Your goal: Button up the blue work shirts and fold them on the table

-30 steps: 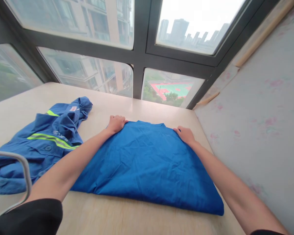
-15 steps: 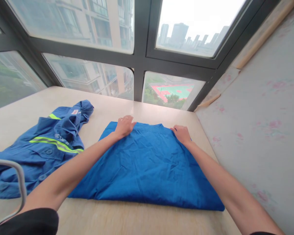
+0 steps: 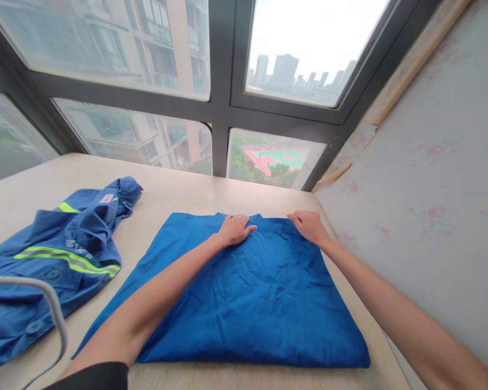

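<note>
A folded plain blue garment (image 3: pixel 244 295) lies flat on the pale wooden table (image 3: pixel 179 192) in front of me. My left hand (image 3: pixel 235 229) rests palm down on its far edge near the middle, fingers stretched out flat. My right hand (image 3: pixel 309 226) lies on the far right corner of the same garment, fingers extended along the cloth. Neither hand holds anything.
A crumpled blue work jacket with yellow-green reflective stripes (image 3: pixel 52 254) lies on the table's left. A curved grey metal bar (image 3: pixel 44 303) sits at the lower left. Dark-framed windows (image 3: pixel 222 114) stand behind the table, and a floral-patterned wall (image 3: pixel 423 179) closes the right side.
My left hand has slid to the right along the garment's far edge, from the left corner toward the middle. My right hand has stayed at the right corner. The view has shifted slightly.
</note>
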The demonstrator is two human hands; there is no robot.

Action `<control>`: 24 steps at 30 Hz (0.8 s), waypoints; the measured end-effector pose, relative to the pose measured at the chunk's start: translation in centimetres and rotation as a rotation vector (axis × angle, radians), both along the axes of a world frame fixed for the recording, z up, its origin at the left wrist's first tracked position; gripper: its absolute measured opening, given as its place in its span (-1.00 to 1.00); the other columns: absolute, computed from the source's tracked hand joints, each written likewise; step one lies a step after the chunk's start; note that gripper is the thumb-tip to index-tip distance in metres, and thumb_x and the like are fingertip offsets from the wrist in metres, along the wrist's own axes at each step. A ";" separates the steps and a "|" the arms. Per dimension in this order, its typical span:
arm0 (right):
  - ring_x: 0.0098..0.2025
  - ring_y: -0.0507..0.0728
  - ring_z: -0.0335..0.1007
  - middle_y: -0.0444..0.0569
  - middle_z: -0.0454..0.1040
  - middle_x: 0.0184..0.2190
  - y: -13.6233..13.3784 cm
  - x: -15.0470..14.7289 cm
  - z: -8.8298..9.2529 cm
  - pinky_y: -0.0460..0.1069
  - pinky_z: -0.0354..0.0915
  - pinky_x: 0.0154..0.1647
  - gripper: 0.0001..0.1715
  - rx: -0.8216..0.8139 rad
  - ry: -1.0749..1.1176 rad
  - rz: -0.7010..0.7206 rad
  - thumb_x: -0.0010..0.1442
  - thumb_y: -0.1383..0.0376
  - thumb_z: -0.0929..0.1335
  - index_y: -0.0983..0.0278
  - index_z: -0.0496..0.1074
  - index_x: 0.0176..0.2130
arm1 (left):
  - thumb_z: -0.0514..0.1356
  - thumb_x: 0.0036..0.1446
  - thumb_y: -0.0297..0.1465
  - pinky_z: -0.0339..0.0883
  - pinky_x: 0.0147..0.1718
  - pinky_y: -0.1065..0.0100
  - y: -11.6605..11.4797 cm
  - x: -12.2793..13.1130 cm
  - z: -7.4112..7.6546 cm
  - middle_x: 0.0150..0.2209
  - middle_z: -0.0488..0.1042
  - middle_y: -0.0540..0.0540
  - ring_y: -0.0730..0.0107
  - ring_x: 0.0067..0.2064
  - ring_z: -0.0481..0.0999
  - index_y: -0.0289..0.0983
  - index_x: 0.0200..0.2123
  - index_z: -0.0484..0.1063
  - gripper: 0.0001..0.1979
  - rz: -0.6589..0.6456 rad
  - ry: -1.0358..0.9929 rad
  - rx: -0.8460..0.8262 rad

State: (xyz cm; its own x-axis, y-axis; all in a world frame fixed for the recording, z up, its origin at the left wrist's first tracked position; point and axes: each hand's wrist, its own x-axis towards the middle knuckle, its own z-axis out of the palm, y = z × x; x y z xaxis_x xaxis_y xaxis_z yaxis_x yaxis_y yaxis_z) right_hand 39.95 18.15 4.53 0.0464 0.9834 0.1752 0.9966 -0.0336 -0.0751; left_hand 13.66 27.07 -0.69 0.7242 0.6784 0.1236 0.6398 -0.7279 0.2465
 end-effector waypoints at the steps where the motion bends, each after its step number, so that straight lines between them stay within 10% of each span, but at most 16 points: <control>1: -0.27 0.18 0.45 0.02 0.59 -0.36 -0.1 0.1 0.1 0.02 0.05 -0.21 -0.50 -0.056 0.005 0.026 0.38 0.06 0.17 0.25 0.48 -0.39 | -0.11 0.34 -0.04 0.19 0.15 0.05 -0.2 -0.1 0.0 0.14 0.43 -0.30 0.06 0.19 0.38 -0.29 0.06 0.38 -0.47 -0.041 -0.009 0.003; 7: -0.35 0.18 0.44 -0.03 0.57 -0.43 -0.1 1.9 -0.1 -0.02 0.10 -0.39 -0.58 -0.369 0.112 0.185 0.18 -0.02 0.36 0.22 0.50 -0.50 | -0.07 0.34 -0.05 0.25 0.08 0.14 -1.0 -1.2 0.3 0.04 0.51 -0.24 0.10 0.09 0.47 -0.25 0.02 0.44 -0.50 -0.169 -0.026 -0.014; 24: -0.17 0.19 0.46 0.08 0.56 -0.24 -2.0 -0.4 -5.5 0.00 0.17 -0.20 -0.58 -0.123 -0.097 -0.012 0.42 0.11 0.17 0.27 0.44 -0.28 | -0.09 0.37 -0.22 0.21 0.18 0.15 -0.7 -3.5 -1.4 0.12 0.48 -0.16 0.22 0.16 0.42 -0.22 0.05 0.46 -0.59 -0.067 -0.166 0.046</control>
